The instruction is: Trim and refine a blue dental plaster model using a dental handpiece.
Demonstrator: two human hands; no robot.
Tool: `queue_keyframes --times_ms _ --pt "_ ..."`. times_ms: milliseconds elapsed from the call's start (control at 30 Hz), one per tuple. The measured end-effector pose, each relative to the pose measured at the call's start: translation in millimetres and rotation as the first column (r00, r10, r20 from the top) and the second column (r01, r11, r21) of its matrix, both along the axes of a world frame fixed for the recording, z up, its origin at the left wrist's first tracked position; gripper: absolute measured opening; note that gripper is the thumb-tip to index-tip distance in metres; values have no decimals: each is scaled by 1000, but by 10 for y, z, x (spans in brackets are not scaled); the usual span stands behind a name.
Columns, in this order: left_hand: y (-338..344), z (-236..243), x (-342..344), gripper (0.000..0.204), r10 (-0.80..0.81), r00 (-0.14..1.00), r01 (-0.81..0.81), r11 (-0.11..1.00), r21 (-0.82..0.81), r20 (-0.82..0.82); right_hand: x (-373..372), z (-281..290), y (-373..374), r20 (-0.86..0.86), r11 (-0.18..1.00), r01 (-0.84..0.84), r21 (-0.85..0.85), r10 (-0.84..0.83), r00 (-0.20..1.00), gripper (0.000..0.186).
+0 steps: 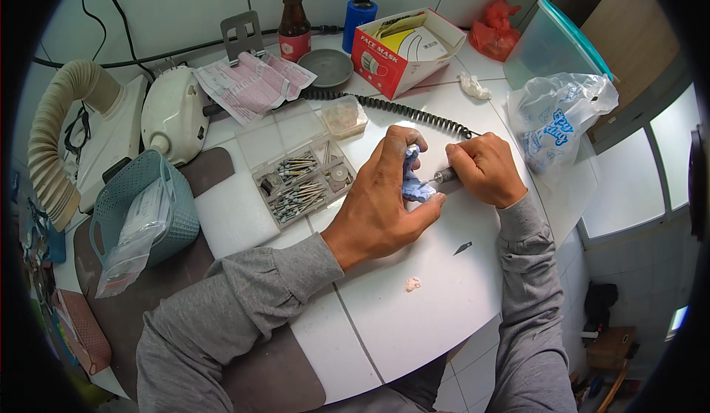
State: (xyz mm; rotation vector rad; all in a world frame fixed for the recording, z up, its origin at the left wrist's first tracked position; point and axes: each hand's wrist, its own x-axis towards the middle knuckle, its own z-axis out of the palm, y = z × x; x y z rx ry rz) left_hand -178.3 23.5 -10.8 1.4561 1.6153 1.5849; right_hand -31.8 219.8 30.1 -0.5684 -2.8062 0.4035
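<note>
My left hand (377, 202) grips a small blue piece (416, 187) that looks like a plaster dental cast, held between thumb and fingers. Parts of the cast are hidden behind those fingers. Closed round a rotary handpiece (444, 175), my right hand (488, 167) holds its thin tip against or very near the cast; contact is too small to tell. A black coiled cord (414, 116) runs up to the right hand. Left of my left hand lies an open clear case (285, 150) of many small rotary burs (298, 200).
A pointed blade (463, 248) and a pale crumb (412, 285) lie on the white tabletop (403, 332). A blue basket (177, 210), a cream motor unit (174, 113) and a ribbed hose (46, 139) stand left. Behind are a bottle (293, 17) and mask box (407, 51); a plastic bag (562, 121) sits right.
</note>
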Motion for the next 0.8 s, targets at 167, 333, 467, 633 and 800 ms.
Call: queue_keyframes --times_ms 167,333,467,633,800 --pt "-12 41 -3 70 -11 1000 11 1000 -22 -11 -2 -17 -14 -18 999 11 39 -11 1000 43" --pt "-5 76 -7 80 -23 1000 23 999 -39 13 -2 -14 -28 -15 999 19 34 -18 1000 43" --pt "37 -61 -7 90 50 998 -46 995 87 -43 -20 -3 -38 -4 999 25 33 -24 1000 43" --pt "28 -39 -10 98 26 999 -25 999 38 -40 -8 -4 -35 -6 999 23 25 -22 1000 42" --pt "23 -14 -6 100 21 999 -20 1000 16 -38 -7 -3 -36 2 999 26 33 -26 1000 42"
